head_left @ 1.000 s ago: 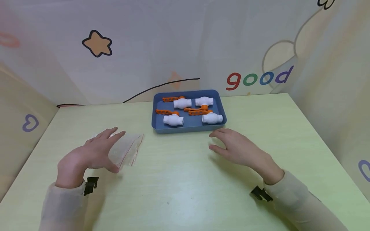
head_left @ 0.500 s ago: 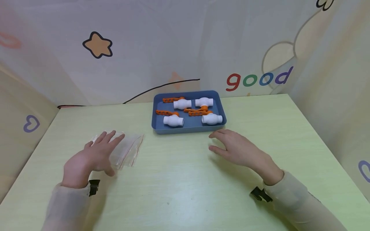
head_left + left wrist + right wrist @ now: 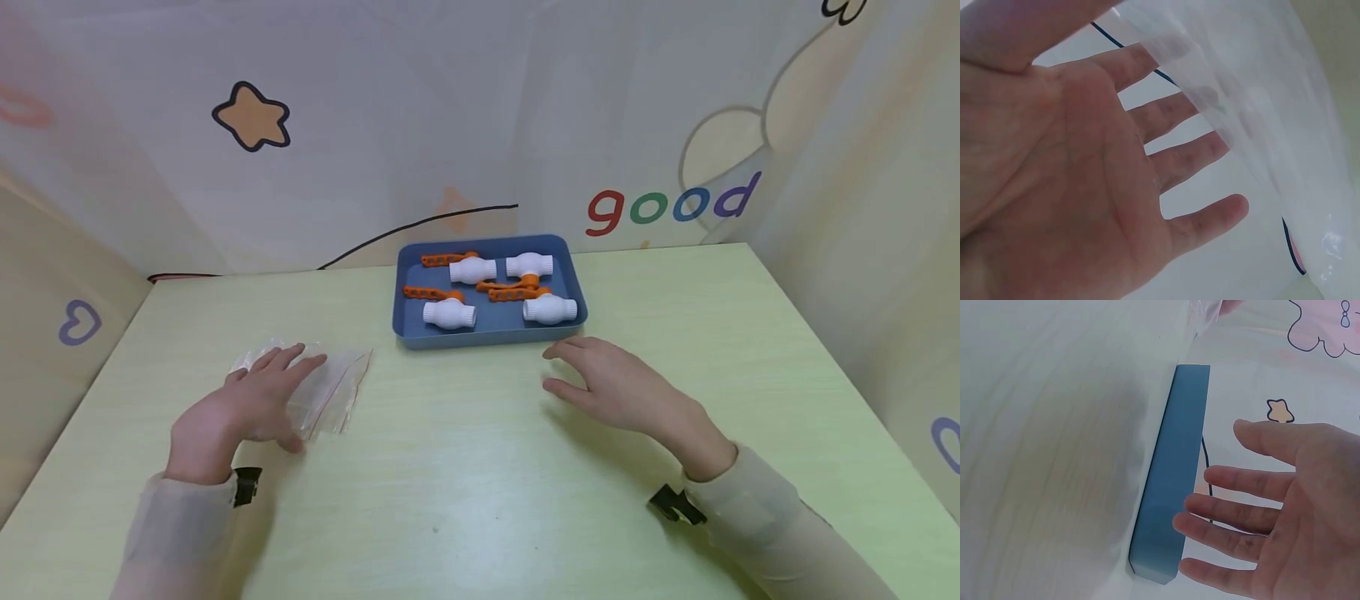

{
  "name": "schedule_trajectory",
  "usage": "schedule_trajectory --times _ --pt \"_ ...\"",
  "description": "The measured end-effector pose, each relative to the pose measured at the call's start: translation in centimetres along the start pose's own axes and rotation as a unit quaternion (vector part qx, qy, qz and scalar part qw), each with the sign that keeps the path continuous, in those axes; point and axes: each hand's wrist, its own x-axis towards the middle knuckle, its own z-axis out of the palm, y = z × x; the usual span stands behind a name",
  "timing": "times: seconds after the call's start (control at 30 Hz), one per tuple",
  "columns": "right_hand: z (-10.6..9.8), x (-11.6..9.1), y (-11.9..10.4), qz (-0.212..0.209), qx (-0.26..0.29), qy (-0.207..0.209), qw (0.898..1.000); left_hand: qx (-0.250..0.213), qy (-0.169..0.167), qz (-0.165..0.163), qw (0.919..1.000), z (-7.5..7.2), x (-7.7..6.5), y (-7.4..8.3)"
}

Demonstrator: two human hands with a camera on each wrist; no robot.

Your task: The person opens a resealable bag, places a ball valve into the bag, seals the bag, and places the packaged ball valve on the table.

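Observation:
My left hand (image 3: 258, 404) hangs over clear plastic zip bags (image 3: 337, 392) with red seal lines, on the left of the table. Its fingers are spread and relaxed. In the left wrist view a sheet of clear plastic (image 3: 1260, 94) overlaps the tips of most fingers, while the palm holds nothing. My right hand (image 3: 618, 383), fingers loosely bent and holding nothing, hovers just in front of the right end of a blue tray (image 3: 480, 338). White ball valves with orange handles, such as the front right valve (image 3: 551, 309), lie in that tray.
The pale green table (image 3: 450, 500) meets a printed curtain (image 3: 375, 125) right behind the tray. More curtain hangs at both sides. A black clip (image 3: 677, 504) sits by the right cuff, and another clip (image 3: 247, 486) by the left.
My left hand has shifted a little to the right over the bags, its fingers spreading, and more plastic shows beyond it. My right hand, the tray and the valves have stayed put.

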Motion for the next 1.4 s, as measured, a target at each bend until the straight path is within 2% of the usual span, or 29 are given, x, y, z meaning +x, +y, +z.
schedule_trajectory --times 0.37,0.6,0.73,0.83,0.97,1.13,1.27,1.4 --pt "-0.1 0.2 0.0 0.001 -0.004 0.001 1.000 -0.013 0.003 -0.011 0.9998 0.0 0.5 0.2" --pt "-0.2 0.2 0.0 0.000 -0.007 -0.002 1.000 -0.018 0.007 0.005 0.9998 -0.2 0.5 0.0" --pt "-0.2 0.1 0.0 0.001 -0.009 -0.002 1.000 -0.023 -0.003 0.014 0.9996 -0.6 0.5 -0.4" --pt "-0.2 0.1 0.0 0.000 -0.009 -0.003 1.000 -0.037 -0.013 0.027 0.9989 -1.1 0.6 -0.7" --pt "-0.1 0.1 0.0 -0.003 -0.008 -0.004 1.000 -0.082 -0.033 0.042 0.9952 -1.4 0.9 -1.2" --pt "0.0 0.2 0.1 -0.006 -0.007 -0.006 1.000 -0.105 -0.054 0.033 0.9925 -1.3 1.1 -1.4" --pt "-0.1 0.2 0.0 -0.005 -0.010 -0.006 1.000 -0.092 -0.049 0.031 0.9940 -1.3 1.4 -1.5" --pt "-0.1 0.2 0.0 -0.006 -0.010 -0.008 1.000 -0.073 -0.053 0.010 0.9958 -1.4 1.4 -1.6"
